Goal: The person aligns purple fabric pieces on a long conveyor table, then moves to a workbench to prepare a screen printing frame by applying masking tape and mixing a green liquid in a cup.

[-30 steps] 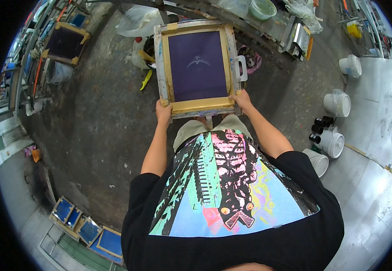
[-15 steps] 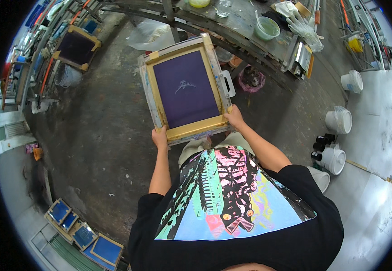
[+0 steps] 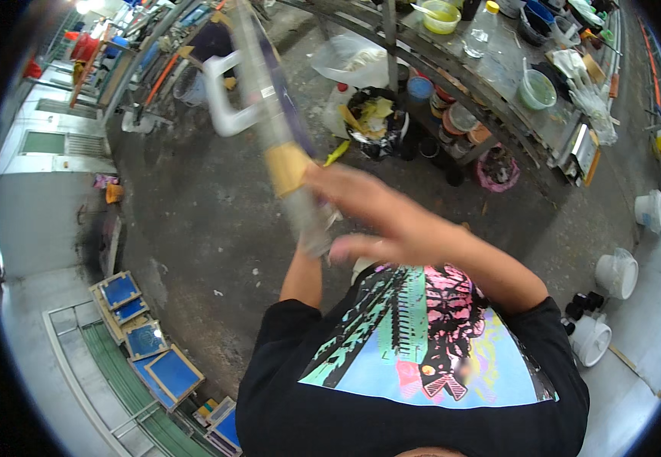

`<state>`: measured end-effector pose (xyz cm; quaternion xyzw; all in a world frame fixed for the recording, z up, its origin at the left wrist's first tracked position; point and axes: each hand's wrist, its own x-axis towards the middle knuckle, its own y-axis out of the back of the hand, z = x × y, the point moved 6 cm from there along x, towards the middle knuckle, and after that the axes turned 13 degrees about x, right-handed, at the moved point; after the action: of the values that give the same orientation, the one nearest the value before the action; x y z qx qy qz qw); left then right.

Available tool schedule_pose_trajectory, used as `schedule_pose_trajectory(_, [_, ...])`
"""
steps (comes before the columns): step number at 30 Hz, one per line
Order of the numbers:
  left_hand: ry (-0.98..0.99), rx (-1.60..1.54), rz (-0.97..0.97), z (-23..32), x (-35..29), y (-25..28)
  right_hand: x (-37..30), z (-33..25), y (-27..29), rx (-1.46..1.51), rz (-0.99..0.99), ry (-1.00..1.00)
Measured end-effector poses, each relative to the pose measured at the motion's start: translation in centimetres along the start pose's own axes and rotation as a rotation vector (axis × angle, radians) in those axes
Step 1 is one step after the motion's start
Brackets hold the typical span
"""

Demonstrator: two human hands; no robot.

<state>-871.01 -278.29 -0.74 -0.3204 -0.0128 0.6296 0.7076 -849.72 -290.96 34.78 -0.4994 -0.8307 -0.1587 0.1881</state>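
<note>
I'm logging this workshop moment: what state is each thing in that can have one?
Framed screen: tilted on edge, blurred
Right hand: open, fingers at the framed screen
Left hand: mostly hidden, grip unclear
Black-lined bin: open, yellowish contents
Clear bottle: yellow cap on
Greenish tub: uncovered
Pink-lined bin: open

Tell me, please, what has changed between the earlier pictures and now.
The framed screen has swung toward the person's left and turned from face-up to nearly edge-on. The right hand has opened from its grip, close to the screen's taped edge; contact is unclear. The white buckets remain on the right.
</note>
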Motion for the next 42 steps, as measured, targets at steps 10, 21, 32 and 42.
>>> schedule_pose_trajectory(10, [-0.057,-0.560,-0.813,5.4,-5.9,-16.9,-0.5,-0.6,-10.4,-0.411,-0.348,0.084])
schedule_pose_trajectory(21, [-0.085,-0.566,-0.949,6.6,-6.9,-19.4,-0.6,-2.0,-9.8,-0.477,-0.356,0.127])
schedule_pose_trajectory(32, [-0.075,-0.598,-1.022,6.3,-8.2,-20.0,-0.4,-2.2,-8.7,-0.438,-0.272,0.138])
schedule_pose_trajectory(42, [0.051,-0.615,-1.150,4.2,-6.3,-23.9,-0.9,-1.9,-8.8,-0.459,-0.231,0.207])
